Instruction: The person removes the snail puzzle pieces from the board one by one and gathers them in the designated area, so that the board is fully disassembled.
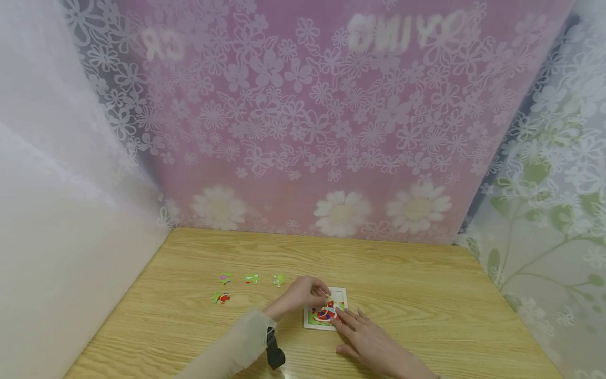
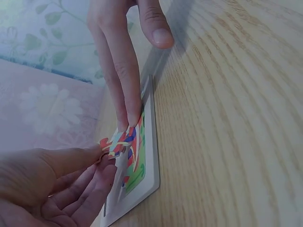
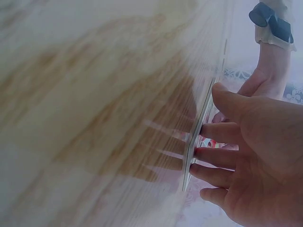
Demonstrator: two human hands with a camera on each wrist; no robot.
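A small jigsaw puzzle tray with a white rim lies on the table, partly filled with red, blue and green pieces. Over its upper left part is my left hand. In the left wrist view its thumb and fingers pinch a red puzzle piece at the assembled pieces; whether that piece lies flat is hidden. My right hand comes from the lower right, its extended fingertips resting on the puzzle. The right wrist view shows those fingers spread nearly straight across the tray's edge.
Left of the tray lie several loose puzzle pieces: one green and purple, two mostly green, and one red and green. The wooden table is bounded by a pink flowered backdrop behind and pale sheets at both sides.
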